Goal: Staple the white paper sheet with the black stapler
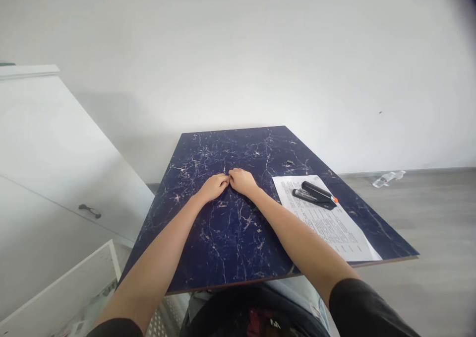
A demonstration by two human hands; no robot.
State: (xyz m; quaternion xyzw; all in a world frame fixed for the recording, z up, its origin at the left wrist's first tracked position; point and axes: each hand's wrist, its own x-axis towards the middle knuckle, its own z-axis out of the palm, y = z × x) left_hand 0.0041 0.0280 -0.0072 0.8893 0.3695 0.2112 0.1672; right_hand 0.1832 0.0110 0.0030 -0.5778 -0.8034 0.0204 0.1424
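Both my hands rest near the middle of a dark blue marbled table [230, 247], their fingertips meeting. The fingers of my left hand [214, 187] are curled in, and whatever they might hold is hidden. My right hand [242, 181] is closed in the same way, touching the left one, with its fingertips out of sight. To the right of my right forearm lies a printed sheet of paper [338, 228]. On top of the sheet sits a black stapler [316, 195] with an orange tip at one end.
A small dark bit [290, 162] lies on the table beyond the paper. At the left stands a white cabinet [67, 143] with a dark handle, and an open drawer [74, 287] is below it. A clear plastic bottle [388, 178] lies on the floor at the right.
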